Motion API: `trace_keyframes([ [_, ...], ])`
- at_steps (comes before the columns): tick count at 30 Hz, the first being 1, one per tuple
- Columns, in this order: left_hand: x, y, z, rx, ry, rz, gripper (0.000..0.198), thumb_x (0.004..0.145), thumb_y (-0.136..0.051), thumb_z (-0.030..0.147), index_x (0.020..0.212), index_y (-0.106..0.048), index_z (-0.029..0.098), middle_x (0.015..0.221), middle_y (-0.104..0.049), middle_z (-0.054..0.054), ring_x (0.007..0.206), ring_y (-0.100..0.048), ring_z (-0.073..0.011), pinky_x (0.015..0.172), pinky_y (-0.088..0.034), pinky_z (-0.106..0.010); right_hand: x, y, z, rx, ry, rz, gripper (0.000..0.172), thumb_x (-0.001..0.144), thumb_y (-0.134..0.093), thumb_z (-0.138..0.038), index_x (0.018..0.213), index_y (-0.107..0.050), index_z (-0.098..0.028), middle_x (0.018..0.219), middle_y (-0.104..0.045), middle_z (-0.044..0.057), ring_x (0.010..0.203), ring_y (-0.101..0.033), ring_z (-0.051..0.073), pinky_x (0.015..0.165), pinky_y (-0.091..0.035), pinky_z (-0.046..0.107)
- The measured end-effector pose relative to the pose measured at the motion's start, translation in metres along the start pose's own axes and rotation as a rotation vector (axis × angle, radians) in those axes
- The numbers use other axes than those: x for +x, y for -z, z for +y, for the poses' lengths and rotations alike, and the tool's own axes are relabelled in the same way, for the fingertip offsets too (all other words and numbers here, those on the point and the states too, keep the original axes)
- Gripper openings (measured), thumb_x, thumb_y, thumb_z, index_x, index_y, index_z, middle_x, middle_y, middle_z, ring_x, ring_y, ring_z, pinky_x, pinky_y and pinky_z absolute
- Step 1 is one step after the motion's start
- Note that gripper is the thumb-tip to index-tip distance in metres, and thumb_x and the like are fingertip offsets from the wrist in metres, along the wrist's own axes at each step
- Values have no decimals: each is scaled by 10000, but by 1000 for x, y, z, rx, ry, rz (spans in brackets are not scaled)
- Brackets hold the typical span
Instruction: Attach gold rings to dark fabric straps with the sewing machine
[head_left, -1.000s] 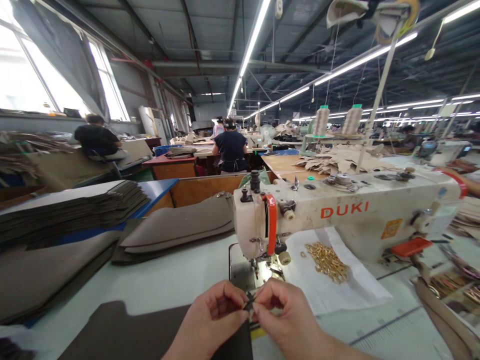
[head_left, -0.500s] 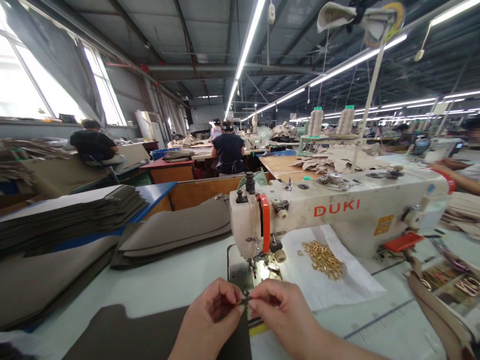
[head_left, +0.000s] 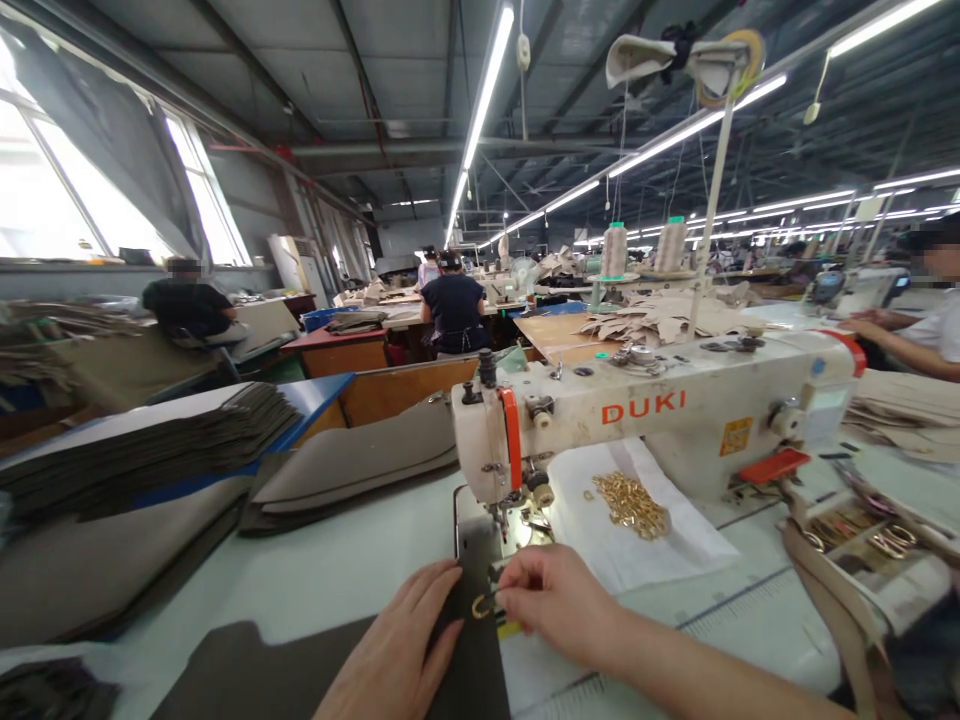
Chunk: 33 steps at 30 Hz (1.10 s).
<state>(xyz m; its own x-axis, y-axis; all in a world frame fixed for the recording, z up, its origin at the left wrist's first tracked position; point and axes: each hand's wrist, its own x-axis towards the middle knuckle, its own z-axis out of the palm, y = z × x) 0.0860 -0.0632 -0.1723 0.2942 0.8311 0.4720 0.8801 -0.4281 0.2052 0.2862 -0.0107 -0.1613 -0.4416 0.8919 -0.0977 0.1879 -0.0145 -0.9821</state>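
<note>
My left hand (head_left: pixel 409 635) lies on a dark grey-brown panel (head_left: pixel 274 675), fingers stretched out toward the sewing machine's needle plate. My right hand (head_left: pixel 555 600) pinches a small dark tab (head_left: pixel 489 602), and a gold ring (head_left: pixel 478 607) shows at the tab's left end. The tab is over the panel's right edge, just in front of the presser foot. Above it stands the head of the white sewing machine (head_left: pixel 570 420), its lamp lighting the needle area. The right fingertips hide part of the tab.
Gold rings (head_left: pixel 634 505) lie heaped on a white cloth (head_left: pixel 675 560) beside the machine. Stacked grey panels (head_left: pixel 352 460) lie to the left. A tray of metal parts (head_left: pixel 862 530) stands at the right. A co-worker (head_left: pixel 922 320) sits at the far right.
My hands have come apart. The left has moved from the pinch onto the panel and opened; the right keeps the tab, with the gold ring now showing. The view has shifted slightly right.
</note>
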Motion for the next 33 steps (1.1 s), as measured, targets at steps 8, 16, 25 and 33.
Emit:
trace_keyframes([
  [8,-2,-2,11,42,-75,65,290,849,-549,239,1138,-563,258,1090,-683,-46,983,-667,-227,875,-559,-346,22,-4,-12,-87,-176,-88,182,647,-570,-66,505,-580,-181,458,-562,-46,337,-486,83,388,-405,190],
  [16,22,-7,29,-30,-115,120,185,850,-444,154,796,-604,230,765,-673,-24,711,-659,-195,661,-561,-299,28,-3,-15,-222,-203,-127,218,629,-531,-63,457,-580,-189,451,-569,-43,356,-515,97,419,-437,207],
  [25,25,-7,31,-92,-38,101,191,795,-439,113,779,-594,223,753,-659,-27,711,-647,-203,659,-551,-320,35,-1,-13,-294,-219,-176,197,654,-521,-79,494,-587,-174,440,-574,-41,374,-531,89,405,-410,169],
  [33,26,-8,29,-110,40,69,160,769,-469,127,749,-593,226,755,-656,-30,721,-633,-207,659,-552,-331,35,1,-21,-284,-171,-182,229,661,-559,-68,454,-553,-167,433,-590,-17,348,-542,120,391,-432,208],
])
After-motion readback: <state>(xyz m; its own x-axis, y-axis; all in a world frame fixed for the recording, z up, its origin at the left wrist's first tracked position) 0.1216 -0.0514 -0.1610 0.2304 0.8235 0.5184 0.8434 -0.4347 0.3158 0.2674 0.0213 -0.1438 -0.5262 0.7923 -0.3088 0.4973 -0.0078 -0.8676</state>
